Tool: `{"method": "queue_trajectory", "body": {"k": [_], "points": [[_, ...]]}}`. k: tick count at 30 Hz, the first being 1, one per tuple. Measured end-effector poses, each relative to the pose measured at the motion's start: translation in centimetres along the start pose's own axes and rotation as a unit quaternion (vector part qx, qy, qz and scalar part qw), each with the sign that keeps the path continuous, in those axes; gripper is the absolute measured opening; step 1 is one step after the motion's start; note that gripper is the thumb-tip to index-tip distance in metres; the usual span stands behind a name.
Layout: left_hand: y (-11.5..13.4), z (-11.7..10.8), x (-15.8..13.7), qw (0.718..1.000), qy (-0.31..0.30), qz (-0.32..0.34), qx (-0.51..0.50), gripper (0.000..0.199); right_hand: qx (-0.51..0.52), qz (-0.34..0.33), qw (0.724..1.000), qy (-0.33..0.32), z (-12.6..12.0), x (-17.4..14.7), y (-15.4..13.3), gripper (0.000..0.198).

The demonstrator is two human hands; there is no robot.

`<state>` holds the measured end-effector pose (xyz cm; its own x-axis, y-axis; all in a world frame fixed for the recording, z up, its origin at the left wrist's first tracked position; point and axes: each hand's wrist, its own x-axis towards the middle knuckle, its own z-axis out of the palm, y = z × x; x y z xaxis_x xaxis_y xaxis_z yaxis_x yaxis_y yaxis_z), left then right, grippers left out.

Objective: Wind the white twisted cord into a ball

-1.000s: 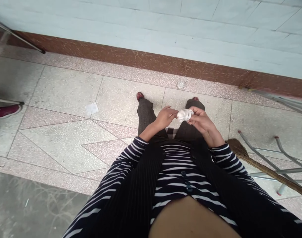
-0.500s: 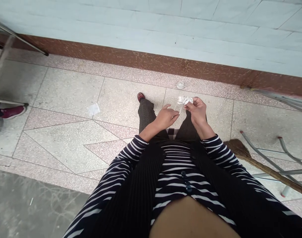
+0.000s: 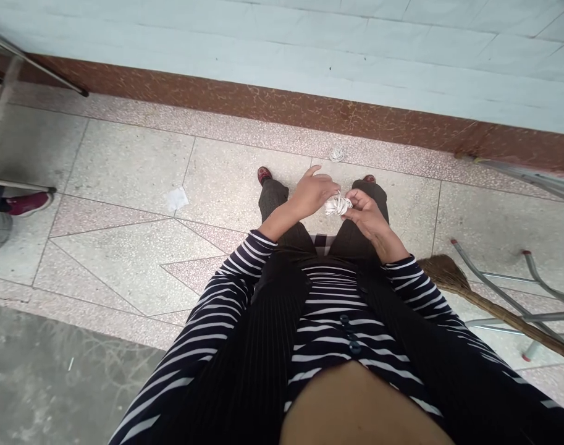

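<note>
In front of my legs, a small bundle of white cord (image 3: 338, 206) is gripped by the fingers and thumb of my right hand (image 3: 369, 216). Its loops are gathered tight around the middle. My left hand (image 3: 313, 194) is right against the bundle's left upper side, fingers curled on the cord's strand and one finger sticking up. Part of the strand is hidden by that hand. Beyond both hands, a second coil of white cord (image 3: 337, 154) lies on the floor near the wall.
A broom (image 3: 448, 275) leans across metal stool legs (image 3: 490, 290) at my right. White paper (image 3: 176, 199) lies on the tiled floor to the left. Farther left are metal furniture legs (image 3: 54, 74) and another person's shoe (image 3: 29, 203). A tiled wall (image 3: 282, 68) stands ahead.
My left hand has moved up and right, from below the bundle to its upper left side. The bundle has come slightly lower and left in my right hand.
</note>
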<state>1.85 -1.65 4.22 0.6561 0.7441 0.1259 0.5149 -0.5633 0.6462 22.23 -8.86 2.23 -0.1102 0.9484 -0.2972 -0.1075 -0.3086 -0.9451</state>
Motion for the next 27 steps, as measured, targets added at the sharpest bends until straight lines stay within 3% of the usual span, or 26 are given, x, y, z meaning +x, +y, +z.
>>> {"method": "queue_trajectory", "body": {"k": [4, 10, 16, 18, 21, 27], "points": [[-1.4, 1.5, -0.1, 0.991, -0.032, -0.078, -0.106, 0.026, 0.093, 0.011, 0.995, -0.037, 0.6, -1.2, -1.8, 0.075], [-2.0, 4.7, -2.0, 0.984, -0.029, -0.151, -0.091, 0.024, 0.127, 0.022, 0.991, -0.047, 1.0, -1.9, -2.8, 0.06], [0.2, 4.9, -3.8, 0.997, -0.069, -0.027, 0.025, 0.025, -0.001, -0.044, 0.992, 0.12, -0.6, 0.4, -0.8, 0.057], [1.2, 4.3, -4.1, 0.996, -0.059, 0.006, 0.067, 0.028, -0.037, -0.049, 0.987, 0.147, -0.8, 1.1, 0.4, 0.052], [2.1, 3.3, -3.9, 0.991, -0.039, 0.041, 0.122, 0.028, -0.098, -0.032, 0.984, 0.142, -0.7, 1.4, 1.9, 0.041], [1.5, 1.9, -2.7, 0.989, -0.048, 0.052, 0.127, 0.027, -0.119, 0.033, 0.992, 0.038, -0.8, 0.0, 1.9, 0.034]]}}
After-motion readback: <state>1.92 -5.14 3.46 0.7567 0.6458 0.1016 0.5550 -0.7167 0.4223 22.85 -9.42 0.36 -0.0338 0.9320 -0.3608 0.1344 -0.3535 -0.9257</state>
